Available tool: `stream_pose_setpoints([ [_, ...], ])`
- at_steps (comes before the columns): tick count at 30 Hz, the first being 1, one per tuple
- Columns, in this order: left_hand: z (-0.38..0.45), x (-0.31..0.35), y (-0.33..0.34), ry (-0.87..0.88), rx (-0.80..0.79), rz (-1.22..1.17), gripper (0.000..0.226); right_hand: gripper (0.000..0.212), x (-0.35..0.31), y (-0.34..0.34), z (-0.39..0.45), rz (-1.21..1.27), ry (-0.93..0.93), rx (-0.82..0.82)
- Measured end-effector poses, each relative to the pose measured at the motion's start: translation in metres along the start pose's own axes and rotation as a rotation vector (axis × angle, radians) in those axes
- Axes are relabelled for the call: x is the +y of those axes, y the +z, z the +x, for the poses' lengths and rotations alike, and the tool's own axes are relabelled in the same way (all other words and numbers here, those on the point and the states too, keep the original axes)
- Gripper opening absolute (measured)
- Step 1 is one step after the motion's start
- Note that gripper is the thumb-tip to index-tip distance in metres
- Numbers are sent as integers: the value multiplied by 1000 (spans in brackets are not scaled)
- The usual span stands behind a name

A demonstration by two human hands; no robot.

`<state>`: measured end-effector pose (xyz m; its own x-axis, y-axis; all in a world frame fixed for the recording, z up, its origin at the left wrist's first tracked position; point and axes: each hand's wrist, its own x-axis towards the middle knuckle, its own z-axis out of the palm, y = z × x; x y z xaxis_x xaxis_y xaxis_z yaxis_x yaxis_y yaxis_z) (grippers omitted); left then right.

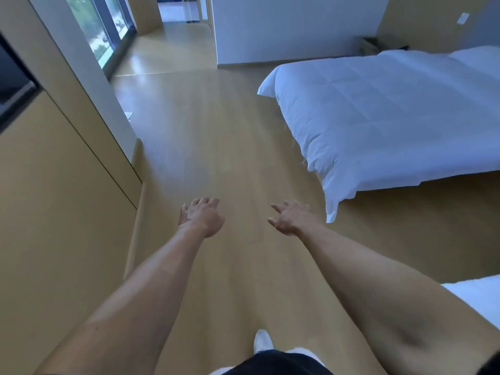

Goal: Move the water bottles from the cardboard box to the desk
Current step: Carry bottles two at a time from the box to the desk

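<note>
Both my arms reach forward over a bare wooden floor. My left hand (202, 215) holds nothing, its fingers loosely curled and apart. My right hand (290, 217) is also empty, fingers spread. No water bottle, cardboard box or desk shows in the head view.
A bed with a white duvet (384, 117) fills the right side. Wooden wall panels (59, 190) run along the left, with a window (100, 28) beyond them. A white partition wall (284, 28) stands at the far end beside a corridor. My white shoe (262, 341) shows at the bottom.
</note>
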<state>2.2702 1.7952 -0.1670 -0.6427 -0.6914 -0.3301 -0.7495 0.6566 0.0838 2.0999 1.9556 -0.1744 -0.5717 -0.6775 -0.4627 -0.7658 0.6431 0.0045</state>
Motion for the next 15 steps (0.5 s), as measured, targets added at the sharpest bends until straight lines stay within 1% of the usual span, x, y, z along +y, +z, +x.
stream_pose_setpoints([
  [6,97,9,-42,-38,14,-49,57,60,6,-59,96,-26,-66,21],
  [11,180,19,-63,-15,-7,-53,58,61,11,-93,175,-24,-61,-1],
  [15,264,24,-81,28,-35,-69,59,61,12,-126,247,-15,-30,-22],
])
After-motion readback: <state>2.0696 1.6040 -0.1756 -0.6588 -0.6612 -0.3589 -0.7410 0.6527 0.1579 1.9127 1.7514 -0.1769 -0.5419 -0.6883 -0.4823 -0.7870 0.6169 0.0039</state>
